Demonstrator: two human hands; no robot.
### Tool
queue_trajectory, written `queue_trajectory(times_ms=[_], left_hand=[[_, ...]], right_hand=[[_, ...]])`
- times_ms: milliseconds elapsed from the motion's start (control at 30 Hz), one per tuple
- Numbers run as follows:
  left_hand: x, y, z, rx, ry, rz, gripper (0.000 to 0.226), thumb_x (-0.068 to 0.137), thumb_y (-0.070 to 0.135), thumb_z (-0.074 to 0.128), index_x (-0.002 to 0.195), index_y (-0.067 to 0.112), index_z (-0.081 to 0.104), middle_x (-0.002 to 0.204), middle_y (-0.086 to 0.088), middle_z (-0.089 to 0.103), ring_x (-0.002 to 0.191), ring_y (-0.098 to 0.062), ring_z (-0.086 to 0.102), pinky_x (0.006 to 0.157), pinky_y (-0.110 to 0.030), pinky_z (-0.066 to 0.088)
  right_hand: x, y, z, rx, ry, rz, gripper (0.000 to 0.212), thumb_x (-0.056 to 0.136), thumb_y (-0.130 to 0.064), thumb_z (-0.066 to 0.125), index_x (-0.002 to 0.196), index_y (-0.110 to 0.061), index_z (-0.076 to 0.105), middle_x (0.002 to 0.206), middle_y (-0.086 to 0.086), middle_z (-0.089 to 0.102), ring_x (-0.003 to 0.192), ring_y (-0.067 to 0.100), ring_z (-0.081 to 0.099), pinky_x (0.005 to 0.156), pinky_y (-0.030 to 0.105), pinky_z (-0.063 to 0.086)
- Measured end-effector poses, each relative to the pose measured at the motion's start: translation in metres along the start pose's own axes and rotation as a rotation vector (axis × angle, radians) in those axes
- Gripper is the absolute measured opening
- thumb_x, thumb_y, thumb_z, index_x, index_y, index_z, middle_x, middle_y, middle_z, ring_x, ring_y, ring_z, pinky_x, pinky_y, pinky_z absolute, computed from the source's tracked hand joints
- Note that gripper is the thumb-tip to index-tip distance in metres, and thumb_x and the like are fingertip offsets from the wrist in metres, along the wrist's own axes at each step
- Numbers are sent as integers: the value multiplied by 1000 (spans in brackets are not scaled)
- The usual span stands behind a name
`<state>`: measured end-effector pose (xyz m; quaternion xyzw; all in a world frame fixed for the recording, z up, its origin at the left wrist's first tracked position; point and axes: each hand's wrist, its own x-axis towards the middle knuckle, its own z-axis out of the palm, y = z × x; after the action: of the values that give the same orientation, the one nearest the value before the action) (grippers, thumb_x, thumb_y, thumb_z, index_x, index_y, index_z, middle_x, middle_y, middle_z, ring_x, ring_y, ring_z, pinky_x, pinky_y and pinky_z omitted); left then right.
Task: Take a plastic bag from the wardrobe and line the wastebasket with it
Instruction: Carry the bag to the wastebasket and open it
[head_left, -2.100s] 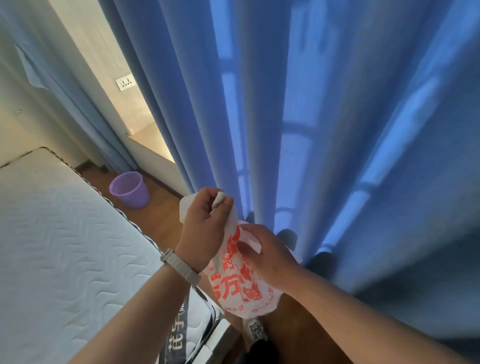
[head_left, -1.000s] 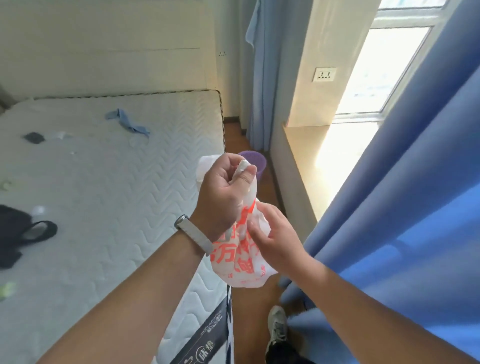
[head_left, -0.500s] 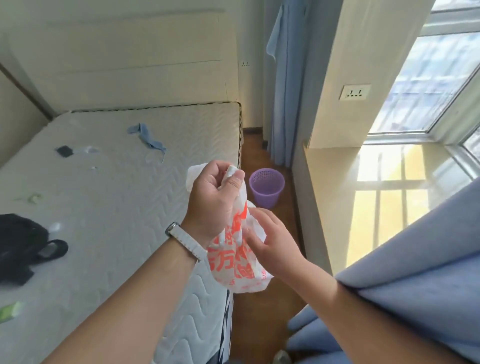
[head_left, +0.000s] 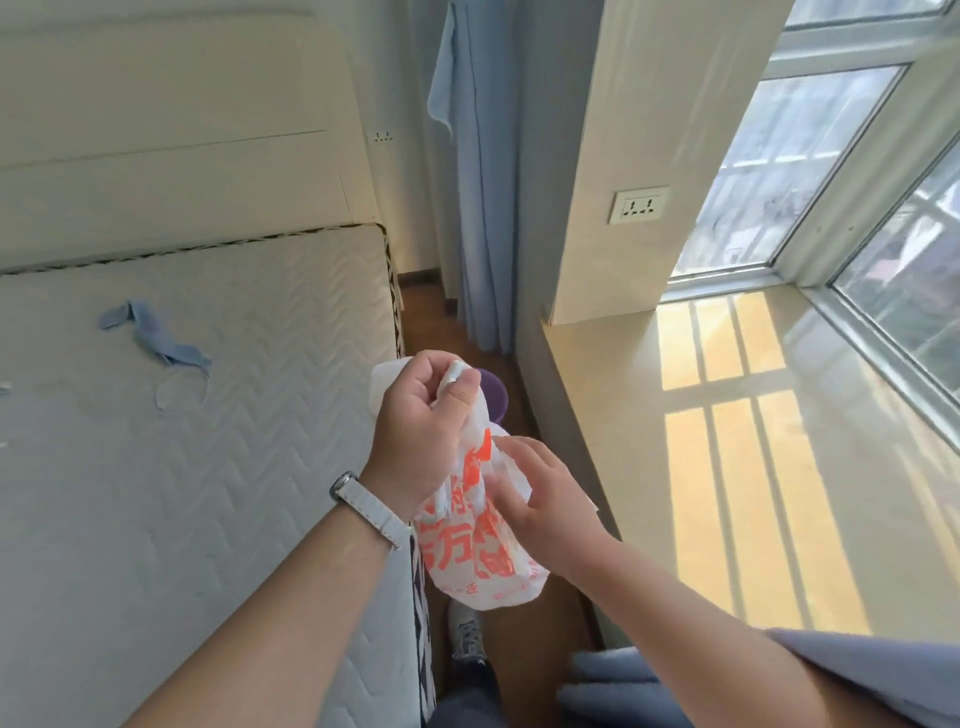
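Observation:
A white plastic bag (head_left: 483, 561) with orange printing hangs crumpled in front of me at chest height. My left hand (head_left: 421, 426), with a white watch on the wrist, is clenched on the bag's upper end. My right hand (head_left: 535, 499) pinches the bag's side a little lower, fingers spread over the plastic. The purple wastebasket (head_left: 493, 392) stands on the wooden floor just beyond my hands, between the bed and the window ledge. Only a part of its rim shows behind my left hand and the bag.
A bare white mattress (head_left: 182, 441) fills the left, with a blue cloth strip (head_left: 156, 338) on it. A wide sunlit window ledge (head_left: 727, 441) runs along the right. Blue curtains hang at the far corner (head_left: 483, 208) and bunch at the bottom right (head_left: 779, 680). The floor aisle is narrow.
I have turned from the curtain and walked up the aisle; the wastebasket is now close and mostly hidden behind my hands. Both hands kept hold of the bag.

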<state>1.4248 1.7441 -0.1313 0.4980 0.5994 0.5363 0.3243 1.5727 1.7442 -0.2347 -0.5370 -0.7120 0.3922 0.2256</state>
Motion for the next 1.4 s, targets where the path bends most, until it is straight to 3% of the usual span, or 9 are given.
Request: queue_trajectory(times_ms=[333, 500, 800, 1033, 1400], left_hand=[[165, -43, 0, -25, -88, -4, 4, 96, 33, 54, 94, 30, 57, 82, 22, 62, 84, -2, 61, 68, -16, 52], [222, -47, 12, -53, -90, -36, 6, 96, 34, 55, 96, 30, 59, 81, 22, 62, 85, -3, 61, 73, -22, 55], [287, -58, 35, -37, -82, -76, 6, 92, 30, 57, 86, 27, 58, 72, 22, 58, 75, -4, 59, 69, -23, 49], [334, -71, 60, 23, -73, -102, 7, 89, 35, 57, 87, 28, 58, 72, 22, 59, 77, -5, 60, 67, -18, 49], [413, -162, 91, 50, -83, -206, 5, 95, 26, 57, 90, 25, 59, 74, 22, 61, 79, -4, 62, 67, -16, 52]], right_hand=[[149, -18, -10, -83, 51, 118, 47, 96, -56, 49, 140, -38, 48, 146, -19, 47, 132, 8, 45, 109, 39, 42], [198, -19, -14, -32, 43, 165, 45, 95, -60, 48, 137, -44, 47, 145, -22, 46, 130, 8, 47, 108, 44, 45], [274, -2, -24, 53, 9, 95, 44, 98, -51, 50, 139, -34, 50, 144, -15, 50, 130, 9, 47, 109, 45, 43], [334, 20, -35, 103, -64, 69, 38, 97, -51, 54, 132, -39, 53, 139, -20, 51, 125, 5, 50, 104, 33, 44], [433, 88, -8, 112, -148, 197, 43, 96, -54, 51, 136, -38, 50, 145, -16, 49, 131, 11, 47, 113, 42, 39]])
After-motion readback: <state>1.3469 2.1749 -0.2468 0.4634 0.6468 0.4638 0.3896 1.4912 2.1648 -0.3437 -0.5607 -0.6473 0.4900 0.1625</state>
